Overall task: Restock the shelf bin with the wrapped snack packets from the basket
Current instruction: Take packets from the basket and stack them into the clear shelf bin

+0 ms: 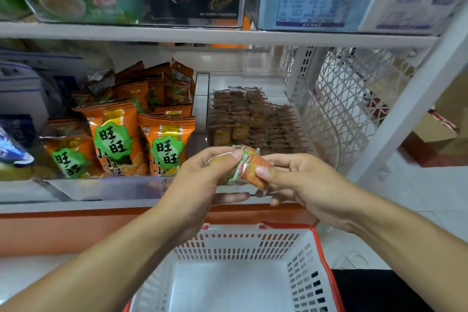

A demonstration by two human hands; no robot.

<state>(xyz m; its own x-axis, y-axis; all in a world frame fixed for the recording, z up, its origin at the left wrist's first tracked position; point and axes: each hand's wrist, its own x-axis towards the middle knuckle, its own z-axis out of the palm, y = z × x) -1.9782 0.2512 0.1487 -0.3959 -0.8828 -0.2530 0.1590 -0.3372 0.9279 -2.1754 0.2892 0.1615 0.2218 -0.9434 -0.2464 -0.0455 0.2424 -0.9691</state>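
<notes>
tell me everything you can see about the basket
The basket is white plastic with a red-orange rim and slotted walls. It sits low in front of the shelf, below both hands, mouth up, its near end cut off by the frame. The visible floor is bare; no packets show inside. A red handle part shows at its far rim. Neither hand touches it.

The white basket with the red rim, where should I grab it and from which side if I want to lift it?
Grip the basket's red rim at the far edge, coming straight down from above. The open mouth faces up and that rim, just under the hands, is bare. The left hand and right hand both hold snack packets, so free one first.
</notes>
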